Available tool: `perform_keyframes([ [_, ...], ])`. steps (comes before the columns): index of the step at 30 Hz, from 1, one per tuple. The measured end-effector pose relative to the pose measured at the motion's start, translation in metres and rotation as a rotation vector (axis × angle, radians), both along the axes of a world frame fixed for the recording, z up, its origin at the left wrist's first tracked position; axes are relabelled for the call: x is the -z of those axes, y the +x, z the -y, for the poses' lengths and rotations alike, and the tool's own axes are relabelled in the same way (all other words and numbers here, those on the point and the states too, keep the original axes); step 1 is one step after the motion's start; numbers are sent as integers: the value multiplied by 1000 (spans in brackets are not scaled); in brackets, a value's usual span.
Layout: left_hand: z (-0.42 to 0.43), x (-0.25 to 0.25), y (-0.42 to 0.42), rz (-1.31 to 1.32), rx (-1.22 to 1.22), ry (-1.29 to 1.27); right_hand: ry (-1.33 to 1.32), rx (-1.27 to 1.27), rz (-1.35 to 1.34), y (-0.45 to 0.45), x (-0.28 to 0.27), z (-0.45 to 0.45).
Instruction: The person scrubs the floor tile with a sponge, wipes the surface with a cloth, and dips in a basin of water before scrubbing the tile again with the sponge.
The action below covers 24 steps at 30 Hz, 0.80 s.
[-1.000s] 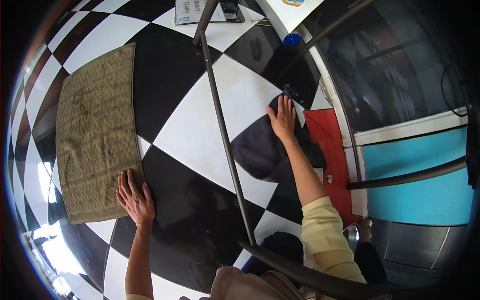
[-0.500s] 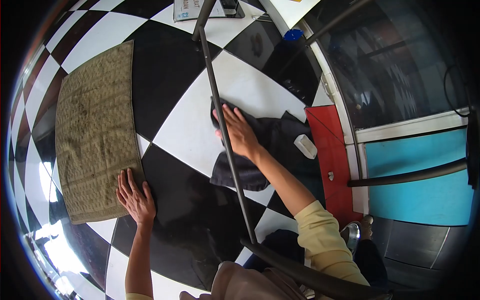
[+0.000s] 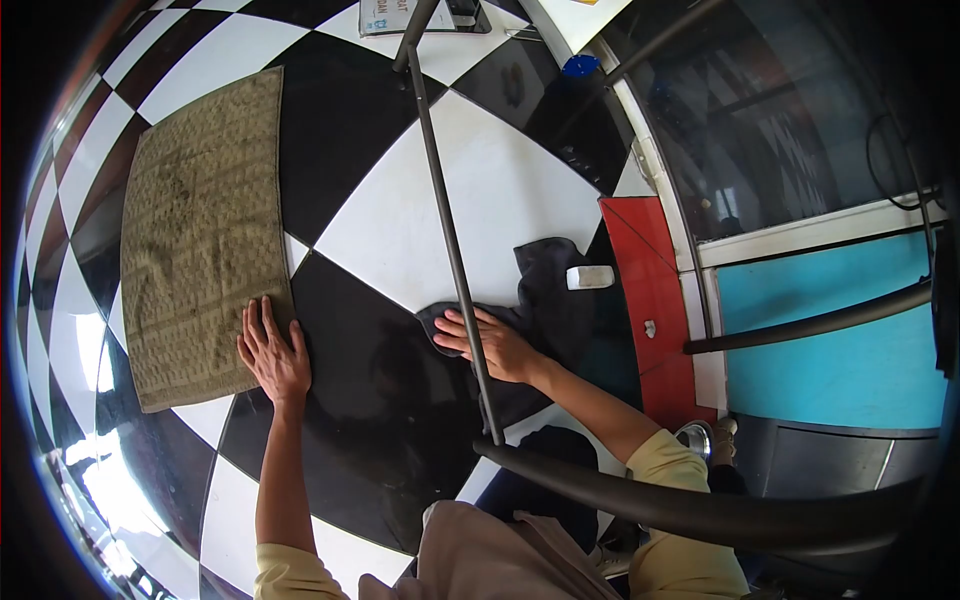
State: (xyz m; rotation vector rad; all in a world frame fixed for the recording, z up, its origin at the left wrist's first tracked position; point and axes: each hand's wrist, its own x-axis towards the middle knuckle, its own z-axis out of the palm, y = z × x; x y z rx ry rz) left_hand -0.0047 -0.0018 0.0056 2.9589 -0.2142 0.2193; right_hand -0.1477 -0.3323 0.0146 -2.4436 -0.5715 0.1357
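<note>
My right hand (image 3: 500, 345) lies on a dark cloth (image 3: 555, 300) on the chequered floor, palm down with its fingers stretched out over one end. The cloth is crumpled and trails toward the red panel. A small white block (image 3: 590, 278) sits at the cloth's right edge; what it is made of I cannot tell. To the left, my left hand (image 3: 276, 352) rests with spread fingers on the lower right corner of a brown-green textured mat (image 3: 205, 230). A thin dark metal bar (image 3: 446, 215) crosses the view in front of my right hand's fingers.
A thick dark tube (image 3: 700, 500) curves across the lower right. On the right stand a red panel (image 3: 655, 300), a light blue panel (image 3: 830, 325) and a dark glass pane (image 3: 750, 130). Someone's shod foot (image 3: 727, 440) shows at the lower right. A printed sign (image 3: 400, 17) lies at the top.
My right hand has drawn the cloth closer to my body, bunching it. The white block has turned to lie level. My left hand stays on the mat, and the view has shifted slightly.
</note>
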Motion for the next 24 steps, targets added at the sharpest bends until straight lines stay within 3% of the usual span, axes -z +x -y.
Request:
perform_keyframes([
  [6, 1, 0, 0, 7, -5, -8, -101, 28, -175, -47, -13, 18],
  [18, 0, 2, 0, 30, -7, -6, 0, 360, -186, -139, -29, 35],
  [24, 0, 1, -2, 38, -3, -18, -33, 515, -147, -200, -5, 37],
])
